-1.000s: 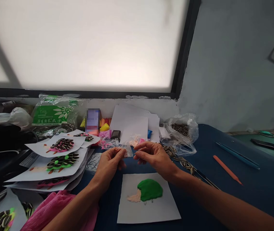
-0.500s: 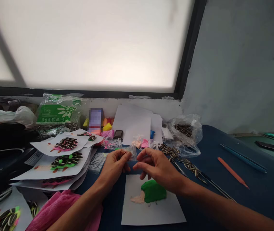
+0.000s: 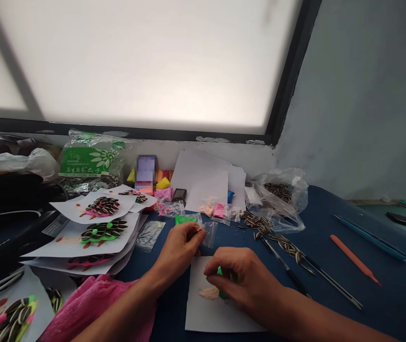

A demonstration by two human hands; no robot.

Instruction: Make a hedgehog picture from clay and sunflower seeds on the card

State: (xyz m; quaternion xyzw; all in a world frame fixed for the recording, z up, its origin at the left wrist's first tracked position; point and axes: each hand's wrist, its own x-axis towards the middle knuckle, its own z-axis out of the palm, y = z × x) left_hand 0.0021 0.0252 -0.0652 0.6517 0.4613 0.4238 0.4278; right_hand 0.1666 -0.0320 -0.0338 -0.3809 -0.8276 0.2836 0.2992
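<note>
A white paper card [image 3: 203, 318] lies in front of me, bearing a flattened green clay shape [image 3: 220, 270] and a peach clay piece [image 3: 209, 293]. My right hand [image 3: 244, 278] hovers over the card with curled fingers, thumb and forefinger close together; it hides most of the green clay. Whatever sits between those fingertips is too small to tell. Just beyond the card's top left corner, my left hand [image 3: 181, 244] is closed in a pinch, with a trace of orange at its fingertips that I cannot make out. A clear small bag [image 3: 209, 232] lies behind it.
Finished seed-and-clay cards [image 3: 82, 247] are stacked at left, beside a pink cloth [image 3: 117, 299]. Loose sunflower seeds [image 3: 256, 221], a bag of seeds [image 3: 277, 190], pens [image 3: 331, 281] and an orange clay tool [image 3: 354, 259] lie right. Clay packets [image 3: 220, 210] and paper sheets [image 3: 203, 178] are behind.
My right hand has moved down and nearer, away from the left hand, and now covers the green clay. My left hand remains pinched. The view has shifted slightly.
</note>
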